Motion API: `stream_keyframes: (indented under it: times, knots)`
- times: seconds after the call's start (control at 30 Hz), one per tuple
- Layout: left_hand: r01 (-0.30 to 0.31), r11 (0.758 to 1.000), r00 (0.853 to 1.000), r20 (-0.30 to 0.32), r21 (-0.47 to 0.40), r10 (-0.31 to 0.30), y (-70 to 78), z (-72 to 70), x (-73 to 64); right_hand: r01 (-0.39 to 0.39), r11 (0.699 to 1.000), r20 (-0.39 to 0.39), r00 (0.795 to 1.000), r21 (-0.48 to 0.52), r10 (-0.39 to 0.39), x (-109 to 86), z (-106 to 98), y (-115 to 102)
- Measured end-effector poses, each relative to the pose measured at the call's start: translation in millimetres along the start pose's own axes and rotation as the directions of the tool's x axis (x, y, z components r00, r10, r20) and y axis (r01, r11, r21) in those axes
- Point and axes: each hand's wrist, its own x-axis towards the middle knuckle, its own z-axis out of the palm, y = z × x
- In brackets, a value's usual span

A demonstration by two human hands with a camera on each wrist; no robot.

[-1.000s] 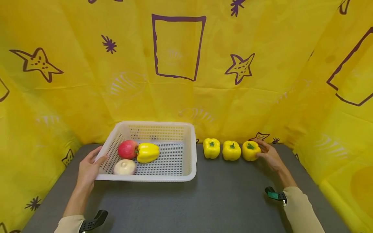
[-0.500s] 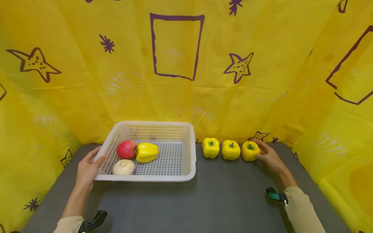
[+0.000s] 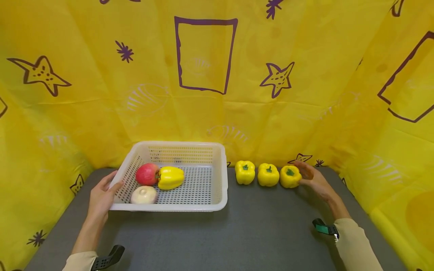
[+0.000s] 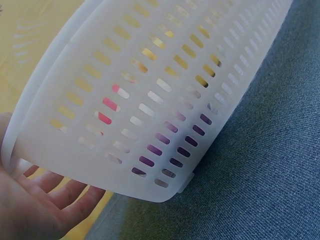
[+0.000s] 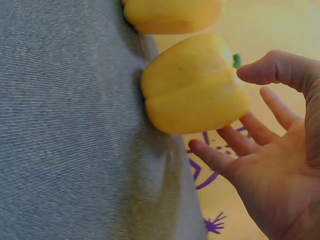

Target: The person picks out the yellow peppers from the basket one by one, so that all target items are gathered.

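Observation:
My left hand (image 3: 101,195) holds the left rim of a white perforated plastic basket (image 3: 169,207), thumb over the edge and fingers beneath, as the left wrist view shows. Inside lie a red round fruit (image 3: 147,174), a yellow bell pepper (image 3: 171,177) on its side and a pale round vegetable with a knob (image 3: 144,195). To the basket's right, three yellow bell peppers stand in a row. At the rightmost pepper (image 3: 290,177) is my right hand (image 3: 318,183), fingers spread and extended; its thumb is beside the green stem in the right wrist view.
The middle pepper (image 3: 268,175) and the left pepper (image 3: 245,172) stand close together between basket and right hand. Behind the grey table (image 3: 217,241) hangs a yellow patterned cloth (image 3: 203,113), which also runs along both sides.
My right hand has loosened and drawn slightly right, away from the rightmost pepper, which stands a touch nearer the middle one. The left hand and basket stay put.

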Motion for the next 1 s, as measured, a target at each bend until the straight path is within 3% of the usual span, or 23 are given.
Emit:
stream_keyframes:
  times: [0.33, 0.6, 0.7, 1.0]
  knots:
    - [0.007, 1.0, 1.0, 0.007, -0.007, -0.007, 0.0, -0.3, -0.7, 0.095, 0.995, 0.003, 0.996, -0.008, -0.095, 0.9, -5, -25]
    - [0.015, 1.0, 1.0, 0.003, 0.005, -0.015, 0.2, 0.2, -0.3, -0.003, 0.982, -0.018, 1.0, -0.186, 0.0, 10.6, 0, -57]
    - [0.015, 1.0, 1.0, 0.007, 0.009, -0.015, 0.0, 0.4, -0.4, -0.005, 0.975, -0.009, 1.0, -0.22, 0.003, 15.2, 5, -70]
    - [0.012, 1.0, 1.0, 0.013, 0.01, -0.012, -0.3, 0.2, 0.4, 0.107, 0.965, 0.035, 0.994, -0.241, -0.101, 36.5, 24, -96]
